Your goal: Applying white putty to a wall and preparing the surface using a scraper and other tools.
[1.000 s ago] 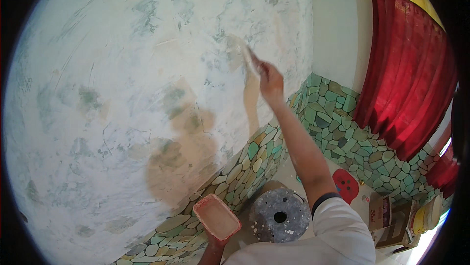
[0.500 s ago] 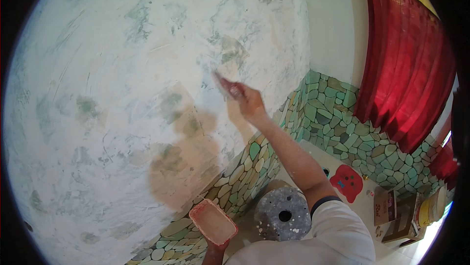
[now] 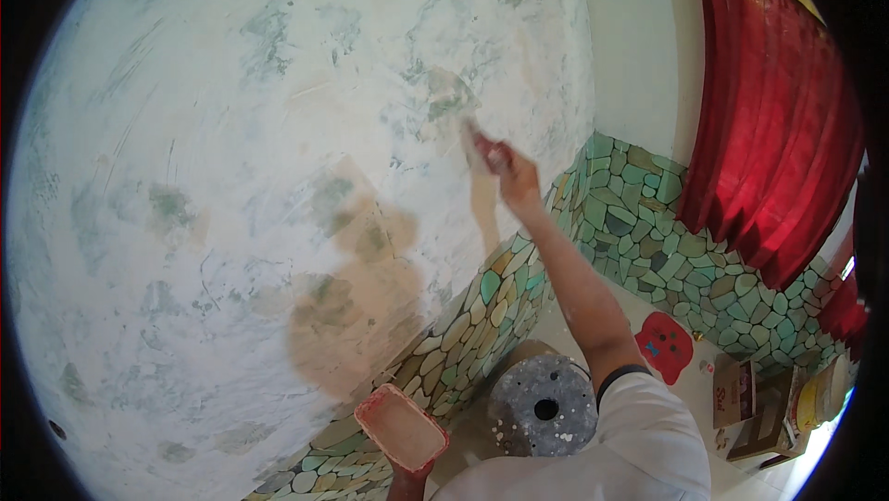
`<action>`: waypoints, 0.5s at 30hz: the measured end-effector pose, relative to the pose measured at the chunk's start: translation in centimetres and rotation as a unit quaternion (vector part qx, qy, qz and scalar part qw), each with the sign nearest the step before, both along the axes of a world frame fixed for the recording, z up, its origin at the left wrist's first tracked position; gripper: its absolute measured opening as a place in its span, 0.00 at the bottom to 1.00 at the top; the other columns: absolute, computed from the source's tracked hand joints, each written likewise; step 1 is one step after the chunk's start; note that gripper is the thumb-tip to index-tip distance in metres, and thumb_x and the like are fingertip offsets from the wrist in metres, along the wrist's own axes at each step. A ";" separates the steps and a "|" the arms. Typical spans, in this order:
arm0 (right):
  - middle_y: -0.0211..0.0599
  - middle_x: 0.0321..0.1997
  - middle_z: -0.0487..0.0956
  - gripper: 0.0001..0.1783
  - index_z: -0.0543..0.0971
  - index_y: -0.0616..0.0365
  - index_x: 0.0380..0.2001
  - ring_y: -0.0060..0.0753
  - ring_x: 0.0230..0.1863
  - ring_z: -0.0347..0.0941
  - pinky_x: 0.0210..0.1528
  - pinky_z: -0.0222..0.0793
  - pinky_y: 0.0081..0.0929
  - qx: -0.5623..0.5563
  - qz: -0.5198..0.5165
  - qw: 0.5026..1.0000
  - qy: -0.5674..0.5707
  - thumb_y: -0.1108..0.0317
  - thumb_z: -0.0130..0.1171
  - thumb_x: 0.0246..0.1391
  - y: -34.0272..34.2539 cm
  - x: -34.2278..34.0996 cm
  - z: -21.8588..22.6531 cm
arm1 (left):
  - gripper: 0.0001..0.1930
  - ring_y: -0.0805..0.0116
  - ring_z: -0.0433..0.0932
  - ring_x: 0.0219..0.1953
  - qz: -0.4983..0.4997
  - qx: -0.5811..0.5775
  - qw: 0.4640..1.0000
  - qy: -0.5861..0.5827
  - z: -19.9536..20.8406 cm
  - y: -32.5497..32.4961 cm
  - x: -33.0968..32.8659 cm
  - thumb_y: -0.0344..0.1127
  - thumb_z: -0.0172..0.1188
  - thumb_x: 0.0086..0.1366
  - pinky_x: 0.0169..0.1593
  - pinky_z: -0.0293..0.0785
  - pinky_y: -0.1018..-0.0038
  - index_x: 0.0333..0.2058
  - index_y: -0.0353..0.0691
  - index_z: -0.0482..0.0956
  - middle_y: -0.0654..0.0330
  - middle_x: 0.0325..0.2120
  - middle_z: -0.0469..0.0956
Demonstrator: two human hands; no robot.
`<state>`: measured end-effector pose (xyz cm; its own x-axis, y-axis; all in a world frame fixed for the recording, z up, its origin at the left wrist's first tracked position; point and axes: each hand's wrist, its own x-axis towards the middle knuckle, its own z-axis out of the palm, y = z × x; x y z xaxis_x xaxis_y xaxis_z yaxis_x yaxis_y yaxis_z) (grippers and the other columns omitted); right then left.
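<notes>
My right hand (image 3: 520,188) is raised to the wall and closed round the reddish handle of a putty knife (image 3: 491,151). The tool is smeared by motion, and its blade end lies close to or against the wall; I cannot tell if it touches. Low down, my left hand (image 3: 410,475) grips a reddish rectangular tray (image 3: 364,410) from beneath, its fingers mostly hidden. Pale, smooth paste fills much of the tray. The wall (image 3: 231,112) is coated in uneven whitish filler, with grey-green patches showing through.
Pebble-like stone cladding (image 3: 472,316) lines the wall's base and turns the corner. Below stands a grey, paint-spotted round drum or stool (image 3: 519,408) with a dark hole. A red animal-shaped mat (image 3: 665,345), cardboard box (image 3: 733,392) and red curtain (image 3: 769,121) are at right.
My right hand and the putty knife have moved rightward and slightly up along the wall. The tray stays in my left hand, nearly in place. The view has shifted a little.
</notes>
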<state>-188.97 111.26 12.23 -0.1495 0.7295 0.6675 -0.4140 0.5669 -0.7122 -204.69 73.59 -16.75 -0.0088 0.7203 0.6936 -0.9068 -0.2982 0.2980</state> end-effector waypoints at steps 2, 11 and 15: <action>0.30 0.42 0.79 0.17 0.75 0.65 0.49 0.16 0.41 0.69 0.46 0.65 0.17 0.033 -0.087 0.996 0.003 0.63 0.47 0.66 3.7 1.7 0.5 | 0.32 0.51 0.69 0.57 -0.098 0.269 0.956 0.062 -1.0 2.4 -0.6 0.61 0.43 0.65 0.59 0.61 0.41 0.60 0.47 0.63 0.54 0.56 0.69; 0.22 0.35 0.76 0.15 0.76 0.63 0.45 0.13 0.36 0.66 0.41 0.64 0.14 0.022 0.046 0.996 -0.069 0.63 0.49 0.64 -1.1 -2.1 0.6 | 0.34 0.51 0.68 0.58 0.065 -0.200 0.977 -0.028 3.8 -4.8 2.2 0.61 0.47 0.63 0.59 0.61 0.43 0.61 0.46 0.61 0.54 0.57 0.68; 0.43 0.38 0.79 0.14 0.75 0.63 0.47 0.30 0.41 0.74 0.45 0.66 0.23 0.134 -0.055 0.988 -0.046 0.68 0.48 0.61 -2.9 -0.6 8.1 | 0.34 0.50 0.68 0.58 0.115 -0.367 0.921 -0.059 7.1 -6.0 3.8 0.61 0.48 0.63 0.59 0.61 0.43 0.61 0.46 0.61 0.55 0.57 0.68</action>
